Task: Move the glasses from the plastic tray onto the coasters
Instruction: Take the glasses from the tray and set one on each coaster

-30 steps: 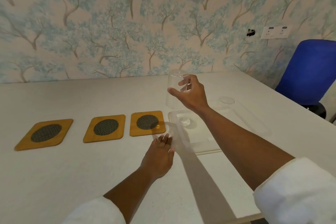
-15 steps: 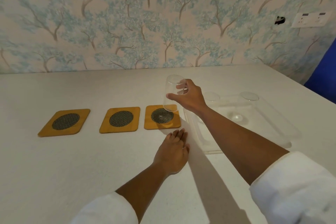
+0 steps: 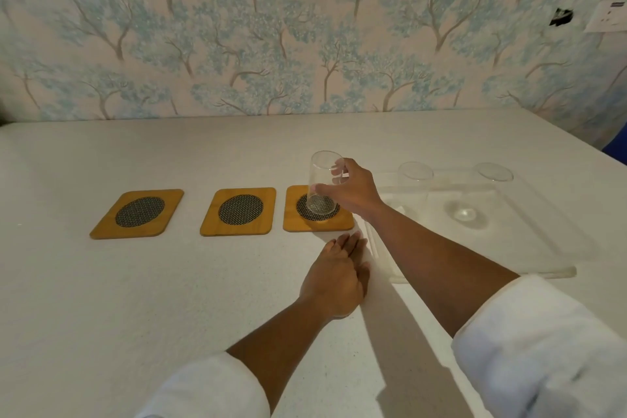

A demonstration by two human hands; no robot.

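Three wooden coasters with dark mesh centres lie in a row: the left coaster [image 3: 137, 214], the middle coaster [image 3: 239, 210] and the right coaster [image 3: 291, 217]. My right hand [image 3: 353, 192] grips a clear glass [image 3: 322, 187] that stands upright on the right coaster's mesh. Right of it lies the clear plastic tray [image 3: 529, 258], holding two more clear glasses [image 3: 415, 187] [image 3: 493, 176] at its far side. My left hand [image 3: 334, 276] rests flat on the table by the tray's near-left corner, fingers together, holding nothing.
The white table [image 3: 135, 299] runs back to a wall with blue tree wallpaper. A wall socket [image 3: 607, 19] sits at the upper right, and a bit of a blue chair [image 3: 617, 146] shows at the right edge.
My right hand carried the glass leftward out of the tray and down onto the right coaster. My left hand stayed by the tray's corner.
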